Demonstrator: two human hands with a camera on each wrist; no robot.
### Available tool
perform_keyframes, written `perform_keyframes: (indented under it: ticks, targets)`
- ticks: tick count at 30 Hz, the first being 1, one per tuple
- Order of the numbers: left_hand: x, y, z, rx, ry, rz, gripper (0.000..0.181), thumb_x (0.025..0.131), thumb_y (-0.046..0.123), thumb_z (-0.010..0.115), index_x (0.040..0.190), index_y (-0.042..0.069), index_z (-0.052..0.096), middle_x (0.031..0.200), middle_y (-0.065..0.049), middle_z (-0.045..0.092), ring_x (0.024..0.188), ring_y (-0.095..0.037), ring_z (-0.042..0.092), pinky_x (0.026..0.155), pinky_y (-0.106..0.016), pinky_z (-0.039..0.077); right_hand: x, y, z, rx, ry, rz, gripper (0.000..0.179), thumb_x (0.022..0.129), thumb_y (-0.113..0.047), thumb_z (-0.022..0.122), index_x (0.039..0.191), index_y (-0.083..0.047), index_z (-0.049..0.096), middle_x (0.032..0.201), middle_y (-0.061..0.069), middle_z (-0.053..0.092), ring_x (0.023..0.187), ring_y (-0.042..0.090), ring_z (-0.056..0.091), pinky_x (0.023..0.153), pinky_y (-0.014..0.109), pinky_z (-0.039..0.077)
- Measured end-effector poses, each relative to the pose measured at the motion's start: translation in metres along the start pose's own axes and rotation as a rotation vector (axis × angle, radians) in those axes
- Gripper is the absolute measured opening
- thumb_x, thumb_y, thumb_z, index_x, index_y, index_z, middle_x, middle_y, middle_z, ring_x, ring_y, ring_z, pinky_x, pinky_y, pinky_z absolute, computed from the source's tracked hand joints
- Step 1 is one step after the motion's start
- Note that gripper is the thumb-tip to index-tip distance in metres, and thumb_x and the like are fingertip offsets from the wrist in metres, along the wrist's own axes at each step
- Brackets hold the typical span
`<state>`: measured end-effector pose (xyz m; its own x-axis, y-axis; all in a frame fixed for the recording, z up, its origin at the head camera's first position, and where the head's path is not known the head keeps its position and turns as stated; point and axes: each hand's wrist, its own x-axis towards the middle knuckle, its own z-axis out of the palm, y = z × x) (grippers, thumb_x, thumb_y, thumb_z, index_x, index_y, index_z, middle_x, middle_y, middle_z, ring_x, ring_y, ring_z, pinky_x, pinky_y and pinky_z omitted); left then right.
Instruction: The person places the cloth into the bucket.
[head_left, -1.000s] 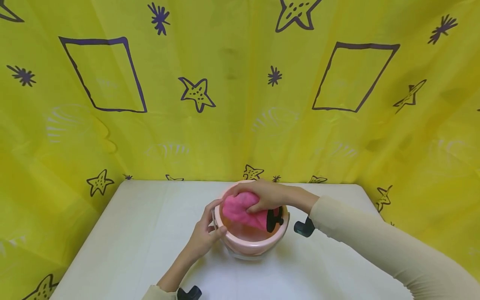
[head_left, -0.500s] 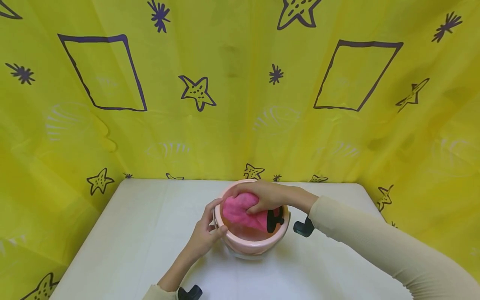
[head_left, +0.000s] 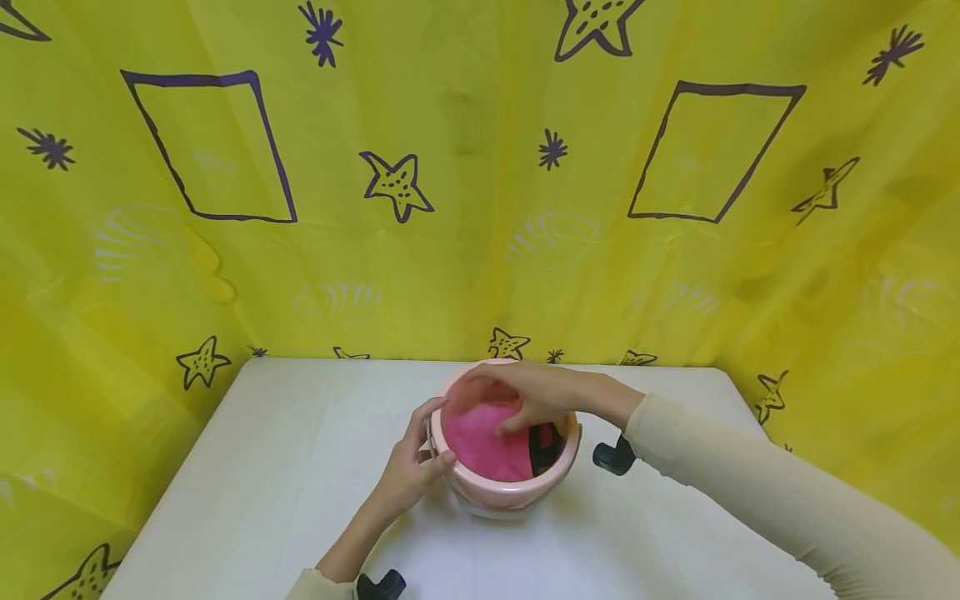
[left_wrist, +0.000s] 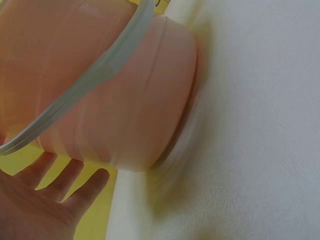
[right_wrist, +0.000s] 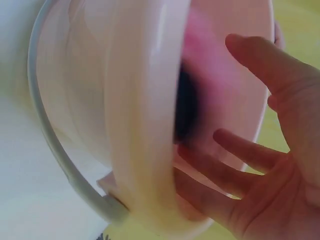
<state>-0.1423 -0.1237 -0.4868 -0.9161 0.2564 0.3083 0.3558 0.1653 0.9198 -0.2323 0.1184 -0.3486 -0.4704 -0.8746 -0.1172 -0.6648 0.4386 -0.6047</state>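
A pale pink bucket (head_left: 495,493) stands upright on the table, its light grey handle (left_wrist: 95,75) hanging down along the side. My left hand (head_left: 411,467) holds the bucket's left side, thumb at the rim and fingers spread along the outer wall. Inside the bucket lies a soft pink cloth item with a black end (head_left: 487,442). Over the bucket's mouth is my right hand (head_left: 528,392), its fingers spread and reaching past the rim. In the right wrist view, a gap shows between the thumb and the blurred pink cloth item (right_wrist: 212,60).
The white table (head_left: 300,483) extends around the bucket on all sides. Behind and beside it hangs a yellow curtain (head_left: 465,275) with dark starfish and frame drawings. A black wrist mount (head_left: 615,456) sits below the right sleeve (head_left: 750,483).
My right hand has let go of the pink cloth item, its fingers spreading apart. The item has dropped lower and spread out inside the bucket. My left hand has stayed at the rim.
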Motion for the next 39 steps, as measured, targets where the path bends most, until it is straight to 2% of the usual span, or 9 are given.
perform_keyframes:
  ticks: [2, 6, 12, 17, 22, 26, 34, 39]
  targets:
    - [0.0, 0.001, 0.0, 0.005, 0.003, -0.011, 0.074, 0.094, 0.019, 0.072, 0.155, 0.033, 0.034, 0.158, -0.014, 0.044, 0.134, -0.037, 0.054, 0.093, -0.034, 0.055, -0.003, -0.002, -0.002, -0.032, 0.012, 0.004, 0.079, 0.087, -0.014, 0.084, 0.154, -0.017, 0.042, 0.147, 0.005, 0.056, 0.137, 0.027, 0.051, 0.112, 0.05, 0.043]
    - [-0.001, 0.003, 0.001, 0.017, 0.009, -0.027, 0.075, 0.093, 0.016, 0.071, 0.155, 0.034, 0.033, 0.16, -0.013, 0.042, 0.136, -0.037, 0.052, 0.093, -0.032, 0.054, -0.008, -0.005, -0.004, -0.119, 0.053, 0.034, 0.086, 0.085, -0.025, 0.086, 0.157, -0.017, 0.039, 0.149, 0.006, 0.055, 0.135, 0.029, 0.053, 0.109, 0.051, 0.045]
    - [-0.002, 0.003, 0.002, 0.006, 0.009, -0.026, 0.074, 0.094, 0.017, 0.072, 0.155, 0.032, 0.033, 0.156, -0.017, 0.046, 0.134, -0.039, 0.053, 0.092, -0.032, 0.055, -0.013, -0.01, -0.008, -0.06, 0.082, 0.027, 0.087, 0.086, -0.026, 0.086, 0.157, -0.018, 0.038, 0.145, 0.012, 0.057, 0.127, 0.035, 0.059, 0.101, 0.054, 0.051]
    - [-0.002, 0.002, 0.004, 0.001, 0.012, -0.013, 0.073, 0.094, 0.02, 0.072, 0.155, 0.032, 0.033, 0.156, -0.017, 0.046, 0.133, -0.041, 0.053, 0.09, -0.032, 0.056, -0.02, -0.01, -0.013, -0.038, 0.143, 0.025, 0.087, 0.085, -0.027, 0.086, 0.157, -0.019, 0.038, 0.144, 0.016, 0.056, 0.123, 0.038, 0.062, 0.096, 0.053, 0.055]
    - [-0.001, 0.001, 0.005, 0.007, 0.022, -0.005, 0.072, 0.094, 0.026, 0.072, 0.155, 0.032, 0.034, 0.158, -0.016, 0.044, 0.133, -0.042, 0.053, 0.088, -0.031, 0.056, -0.028, -0.008, -0.018, -0.018, 0.205, -0.013, 0.086, 0.085, -0.031, 0.086, 0.157, -0.018, 0.039, 0.148, 0.014, 0.054, 0.12, 0.039, 0.064, 0.096, 0.053, 0.054]
    - [-0.001, 0.0, 0.005, 0.01, 0.026, 0.002, 0.071, 0.094, 0.029, 0.072, 0.155, 0.031, 0.035, 0.156, -0.018, 0.045, 0.132, -0.043, 0.054, 0.088, -0.034, 0.057, -0.037, -0.007, -0.021, -0.004, 0.251, 0.009, 0.087, 0.085, -0.033, 0.086, 0.157, -0.02, 0.04, 0.147, 0.012, 0.055, 0.117, 0.038, 0.065, 0.093, 0.053, 0.056]
    - [-0.001, 0.002, 0.006, 0.009, 0.027, -0.03, 0.071, 0.094, 0.028, 0.071, 0.155, 0.031, 0.035, 0.16, -0.016, 0.04, 0.135, -0.045, 0.051, 0.088, -0.032, 0.056, -0.06, 0.004, -0.022, -0.087, 0.368, 0.021, 0.086, 0.085, -0.034, 0.086, 0.157, -0.019, 0.04, 0.149, 0.009, 0.054, 0.12, 0.031, 0.064, 0.092, 0.052, 0.055]
    - [-0.001, 0.005, 0.008, 0.01, 0.031, -0.027, 0.071, 0.094, 0.028, 0.071, 0.155, 0.031, 0.034, 0.16, -0.016, 0.04, 0.135, -0.046, 0.051, 0.088, -0.032, 0.056, -0.078, 0.011, -0.018, -0.121, 0.454, 0.039, 0.087, 0.083, -0.035, 0.088, 0.156, -0.02, 0.042, 0.151, 0.008, 0.053, 0.117, 0.03, 0.065, 0.092, 0.05, 0.054]
